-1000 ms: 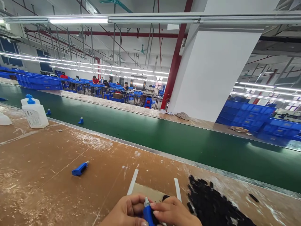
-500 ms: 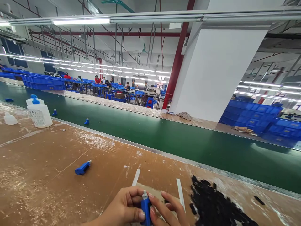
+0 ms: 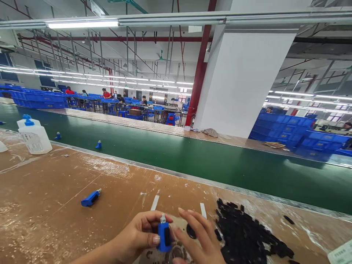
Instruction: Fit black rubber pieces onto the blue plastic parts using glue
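Note:
My left hand (image 3: pixel 143 233) is closed around a small blue plastic device (image 3: pixel 161 238). The device stands upright, a pale ribbed tip on top and a black inset on its side facing right. Just right of it, my right hand (image 3: pixel 199 238) has its fingers spread and appears to hold nothing. Between those fingers shows a dark round piece (image 3: pixel 190 231), probably on the surface below. A heap of small black pieces (image 3: pixel 244 234) lies to the right of my hands. Another blue device (image 3: pixel 91 198) lies on its side to the left.
Beyond the brown tabletop (image 3: pixel 63 179) runs a green conveyor belt (image 3: pixel 170 150), carrying several blue devices, among them one standing (image 3: pixel 98 145). White bottles (image 3: pixel 35 137) stand at the left. White strips (image 3: pixel 154 202) lie past my hands. People and blue crates (image 3: pixel 280 126) are farther back.
My right fingers have moved off the blue device and spread. The device has turned in my left hand, so its black inset now shows. The whole view has shifted slightly.

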Available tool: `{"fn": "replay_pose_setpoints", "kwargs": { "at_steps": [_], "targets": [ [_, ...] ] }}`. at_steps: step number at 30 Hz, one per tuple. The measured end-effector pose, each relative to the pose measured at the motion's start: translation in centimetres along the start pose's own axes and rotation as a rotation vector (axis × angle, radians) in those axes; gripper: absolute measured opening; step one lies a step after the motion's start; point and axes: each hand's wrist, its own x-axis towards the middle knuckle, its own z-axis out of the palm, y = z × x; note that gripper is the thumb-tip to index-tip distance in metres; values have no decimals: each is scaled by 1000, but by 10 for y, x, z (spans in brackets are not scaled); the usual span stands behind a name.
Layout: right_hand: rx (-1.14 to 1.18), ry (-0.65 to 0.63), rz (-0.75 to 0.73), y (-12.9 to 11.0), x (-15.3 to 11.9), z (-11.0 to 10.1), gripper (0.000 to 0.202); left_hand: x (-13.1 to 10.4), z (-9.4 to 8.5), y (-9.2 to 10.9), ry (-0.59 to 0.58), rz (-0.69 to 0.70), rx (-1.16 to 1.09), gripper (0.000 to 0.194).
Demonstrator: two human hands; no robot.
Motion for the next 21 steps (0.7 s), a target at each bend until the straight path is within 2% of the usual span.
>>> {"fn": "replay_pose_setpoints", "kwargs": {
  "at_steps": [2,7,10,12,16,19,21],
  "targets": [
    [83,32,79,11,2,-8,29,-1,2,2,-43,-23,-34,41],
    [107,-59,364,47,10,-33,16,-3,2,9,-66,-109,-116,45],
    [59,-196,580,67,14,-46,20,-3,-2,12,-50,-137,-152,47],
    [5,-372,682,76,14,-53,22,-1,-4,14,-3,-133,-143,46],
    [-59,-693,682,79,9,-56,20,3,-8,19,64,-120,-80,43],
    [-81,-761,630,77,2,-50,30,4,-8,20,71,-112,-24,42],
    [-108,-789,601,75,0,-46,35,5,-10,19,112,-104,115,39]
  ]
}}
